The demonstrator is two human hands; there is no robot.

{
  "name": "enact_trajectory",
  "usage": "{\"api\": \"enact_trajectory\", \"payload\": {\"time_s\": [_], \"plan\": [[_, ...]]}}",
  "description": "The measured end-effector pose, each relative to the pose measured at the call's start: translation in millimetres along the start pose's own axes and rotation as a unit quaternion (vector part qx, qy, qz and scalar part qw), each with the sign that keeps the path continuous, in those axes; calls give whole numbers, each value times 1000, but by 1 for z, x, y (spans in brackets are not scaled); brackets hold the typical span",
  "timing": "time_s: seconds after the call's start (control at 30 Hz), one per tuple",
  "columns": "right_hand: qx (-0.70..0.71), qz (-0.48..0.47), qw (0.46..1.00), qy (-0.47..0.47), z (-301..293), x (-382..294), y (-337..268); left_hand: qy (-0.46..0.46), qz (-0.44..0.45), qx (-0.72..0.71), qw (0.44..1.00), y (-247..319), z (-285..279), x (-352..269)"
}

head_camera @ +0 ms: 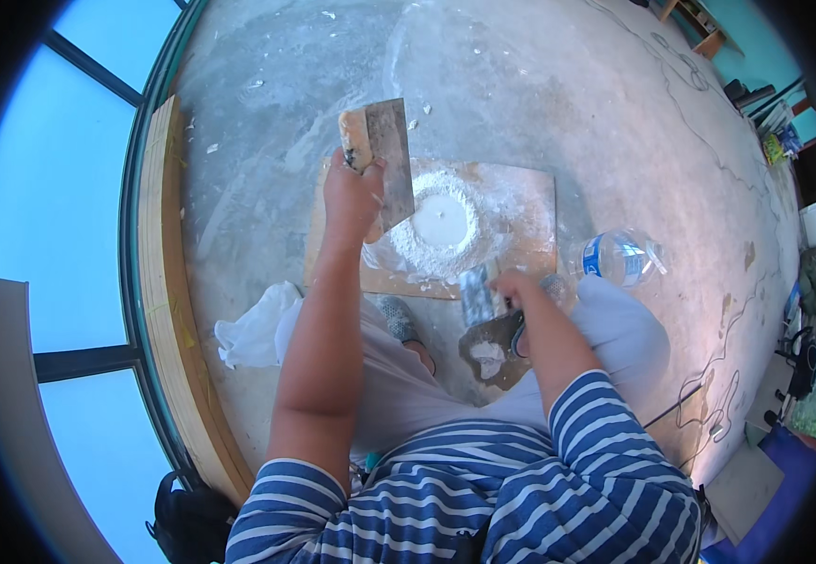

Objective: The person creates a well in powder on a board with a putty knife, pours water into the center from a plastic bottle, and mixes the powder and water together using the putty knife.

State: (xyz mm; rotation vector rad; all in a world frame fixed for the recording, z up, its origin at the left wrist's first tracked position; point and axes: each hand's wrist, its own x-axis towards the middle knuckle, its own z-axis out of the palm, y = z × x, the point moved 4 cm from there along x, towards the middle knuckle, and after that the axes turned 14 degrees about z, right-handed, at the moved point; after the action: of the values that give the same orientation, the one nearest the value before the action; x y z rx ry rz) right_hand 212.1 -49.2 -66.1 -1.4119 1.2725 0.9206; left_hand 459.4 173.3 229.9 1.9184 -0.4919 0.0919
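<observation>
My left hand point(355, 194) grips the worn yellowish handle of a flat metal trowel point(390, 158), raised over the left part of a wooden board point(528, 211). On the board lies a ring of white powder point(477, 233) around a pool of white liquid point(440, 220). Near the board's front edge, my right hand point(514, 287) is closed on a second flat blade tool point(478, 295), whose blade is smeared and blurred. Below that tool a wet patch with white residue point(489, 358) marks the floor between my feet.
A large clear plastic bottle point(619, 258) lies right of the board. A white plastic bag point(256, 324) rests on the left, near a long timber beam point(168, 282) along the window. Cables point(697, 141) run over the concrete floor at the right. A black bag point(193, 518) sits at the lower left.
</observation>
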Motion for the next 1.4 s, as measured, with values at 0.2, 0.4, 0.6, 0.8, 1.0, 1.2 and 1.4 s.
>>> {"api": "enact_trajectory", "payload": {"time_s": [0.2,0.4,0.6,0.8,1.0,1.2,1.4], "plan": [[-159,-60,982,81,11,-7,7,-5,-19,14,1000,-3,9,7],[-291,25,948,127,-178,-96,-68,3,-45,-32,998,3,9,5],[-277,146,939,140,-284,-212,8,-25,-20,23,999,16,18,7],[-250,184,937,162,-267,-201,133,-257,60,179,948,-3,56,-21],[48,10,967,249,-262,-118,158,-566,140,360,729,-88,135,-109],[68,-62,872,481,-306,-74,184,-548,154,399,718,-137,181,-149],[139,-226,864,428,-312,-82,143,-546,123,414,718,-158,185,-167]]}}
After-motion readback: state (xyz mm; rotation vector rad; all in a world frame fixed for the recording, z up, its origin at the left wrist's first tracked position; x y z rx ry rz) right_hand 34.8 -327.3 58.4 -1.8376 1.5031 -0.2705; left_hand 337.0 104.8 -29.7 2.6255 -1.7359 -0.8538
